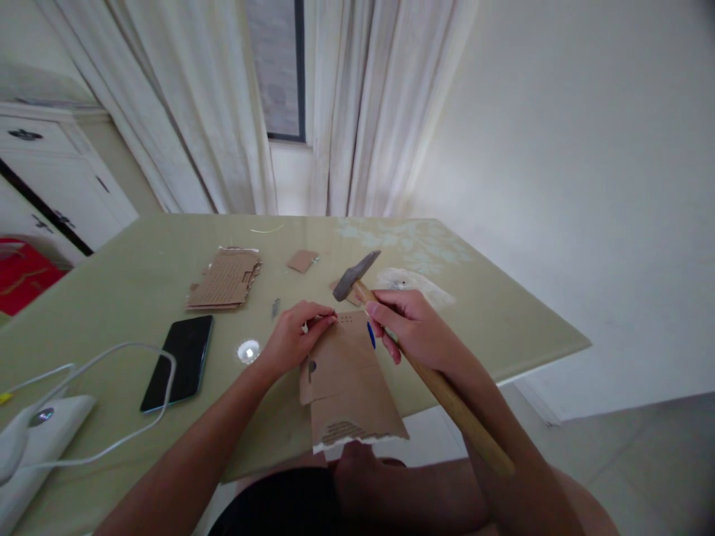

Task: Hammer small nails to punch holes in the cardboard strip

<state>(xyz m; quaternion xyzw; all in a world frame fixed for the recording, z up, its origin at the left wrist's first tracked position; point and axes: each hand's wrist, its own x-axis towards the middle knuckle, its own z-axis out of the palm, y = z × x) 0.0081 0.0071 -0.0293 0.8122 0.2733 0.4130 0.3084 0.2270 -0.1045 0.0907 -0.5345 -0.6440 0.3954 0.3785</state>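
My right hand [412, 330] grips the wooden handle of a hammer [357, 274], whose grey metal head is raised just above the far end of a torn cardboard piece [347, 380]. The cardboard lies at the near edge of the table and overhangs it. My left hand [295, 336] rests on the cardboard's far left corner, fingertips pinched on something small that I cannot make out. A blue mark [371, 335] shows on the cardboard beside my right hand.
A pale green table [139, 275] carries a stack of cardboard scraps [225, 279], a small cardboard piece [302, 260], a black phone [179, 361], a small round shiny object [249, 351], and a white device with a cable [50, 432]. Curtains and a white cabinet stand behind.
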